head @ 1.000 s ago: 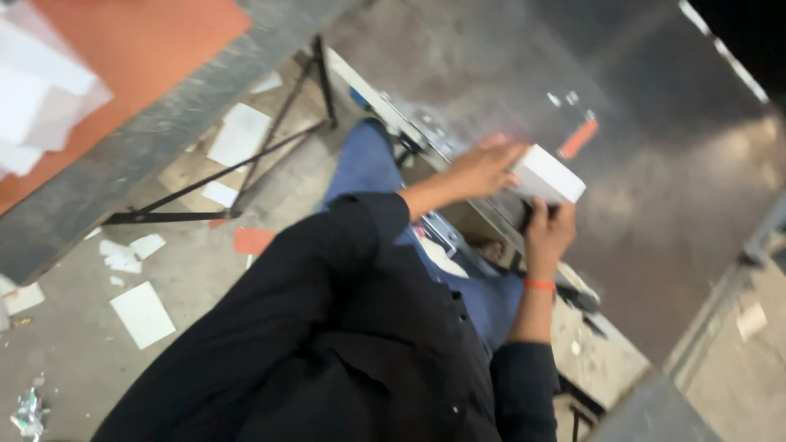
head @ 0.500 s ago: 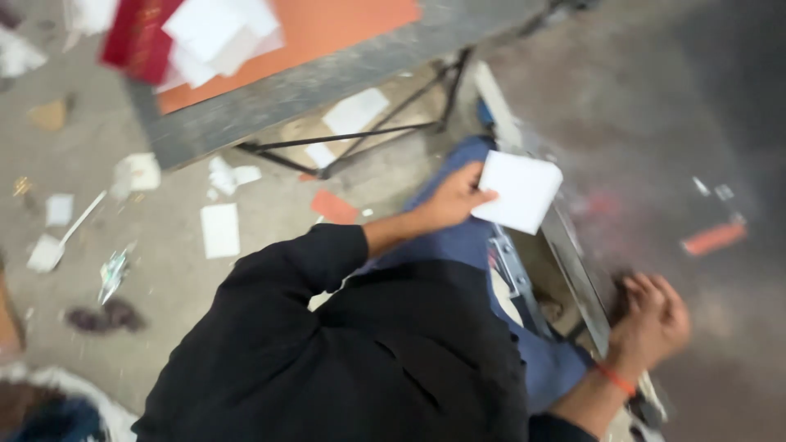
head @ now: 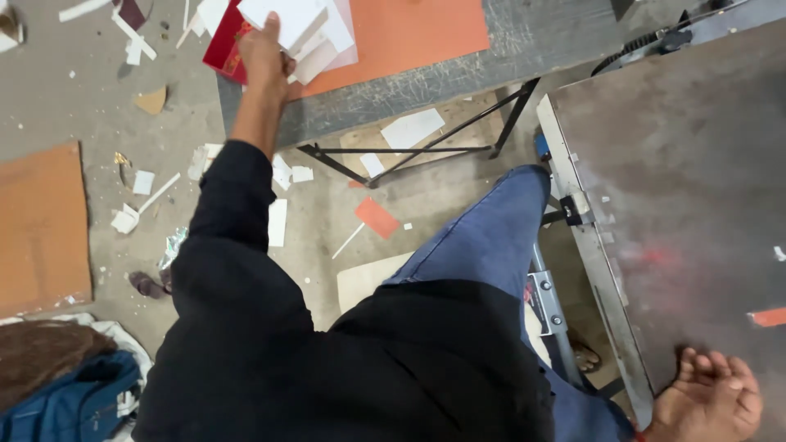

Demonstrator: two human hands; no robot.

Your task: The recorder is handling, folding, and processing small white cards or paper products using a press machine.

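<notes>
Scrap-strewn concrete floor (head: 98, 115) lies below me, with a grey worktop (head: 426, 78) carrying an orange sheet (head: 409, 33) and a dark metal machine bed (head: 679, 164) on my right. The stack of white cards (head: 315, 29) sits at the worktop's near left corner over a red folder (head: 223, 45): light, thin, stiff enough to crease (probably slippery against each other), best pinched at an edge. My left hand (head: 264, 53) has its fingers (head: 282, 64) curled onto the cards' edge. My right hand (head: 711, 399) rests open on the machine bed, holding nothing.
</notes>
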